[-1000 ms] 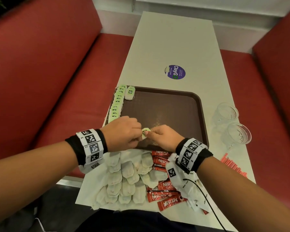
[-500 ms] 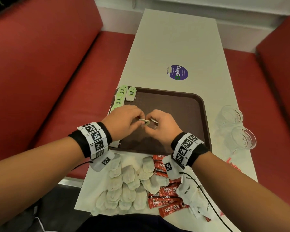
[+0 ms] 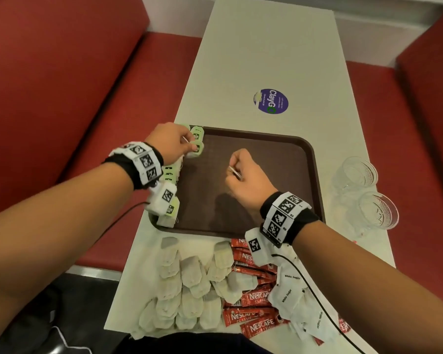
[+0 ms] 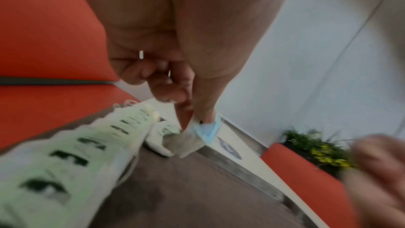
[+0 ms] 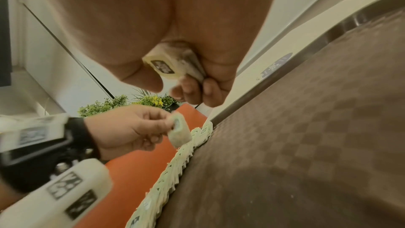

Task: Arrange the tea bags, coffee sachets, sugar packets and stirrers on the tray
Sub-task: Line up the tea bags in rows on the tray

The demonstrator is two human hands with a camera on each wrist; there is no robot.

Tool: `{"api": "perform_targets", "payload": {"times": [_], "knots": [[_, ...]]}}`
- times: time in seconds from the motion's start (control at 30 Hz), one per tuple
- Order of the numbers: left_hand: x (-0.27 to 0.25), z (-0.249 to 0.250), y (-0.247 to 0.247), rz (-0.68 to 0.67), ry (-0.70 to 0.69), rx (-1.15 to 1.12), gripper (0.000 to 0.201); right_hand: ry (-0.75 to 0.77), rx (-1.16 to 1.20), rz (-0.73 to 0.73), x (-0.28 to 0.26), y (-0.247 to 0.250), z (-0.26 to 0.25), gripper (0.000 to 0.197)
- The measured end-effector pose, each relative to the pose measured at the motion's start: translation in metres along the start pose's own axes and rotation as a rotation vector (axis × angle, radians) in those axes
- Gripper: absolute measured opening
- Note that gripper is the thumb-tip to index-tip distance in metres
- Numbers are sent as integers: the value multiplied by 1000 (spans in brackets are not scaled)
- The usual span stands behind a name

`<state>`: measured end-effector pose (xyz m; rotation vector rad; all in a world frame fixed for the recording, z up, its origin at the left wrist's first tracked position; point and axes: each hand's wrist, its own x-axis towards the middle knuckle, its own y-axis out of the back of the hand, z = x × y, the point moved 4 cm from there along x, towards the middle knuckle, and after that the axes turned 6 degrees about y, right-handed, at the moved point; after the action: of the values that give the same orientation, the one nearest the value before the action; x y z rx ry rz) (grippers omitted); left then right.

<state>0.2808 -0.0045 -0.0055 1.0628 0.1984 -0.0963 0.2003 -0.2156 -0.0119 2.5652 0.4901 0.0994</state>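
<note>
Head view: left hand (image 3: pixel 169 141) pinching upright tea bag (image 3: pixel 196 148), right hand (image 3: pixel 243 175) clutching another.

A long pale tabletop (image 3: pixel 261 52) carries a brown tray (image 3: pixel 315 175), a round purple sticker (image 3: pixel 271 101), two clear glasses (image 3: pixel 361 175) at right, and near-edge heaps of tea bags (image 3: pixel 187 290), red coffee sachets (image 3: pixel 253 318) and white sugar packets (image 3: pixel 289 295).

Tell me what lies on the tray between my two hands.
Nothing: in the head view only bare brown tray shows between the left hand, pinching a tea bag by the row, and the right hand, which grips another tea bag.
</note>
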Motion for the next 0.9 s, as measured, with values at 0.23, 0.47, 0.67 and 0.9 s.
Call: {"api": "perform_targets", "payload": {"times": [0.23, 0.47, 0.67, 0.9], "knots": [[58, -15, -10, -65, 136, 76, 10, -18, -36, -6, 1, 5, 0, 18], [68, -15, -16, 22, 138, 77, 23, -44, -15, -23, -3, 1, 15, 16], [57, -5, -30, -95, -7, 349, 33, -52, -29, -14, -2, -2, 21, 5], [20, 30, -9, -54, -199, 91, 29, -34, -23, 29, 6, -1, 22, 6]]}}
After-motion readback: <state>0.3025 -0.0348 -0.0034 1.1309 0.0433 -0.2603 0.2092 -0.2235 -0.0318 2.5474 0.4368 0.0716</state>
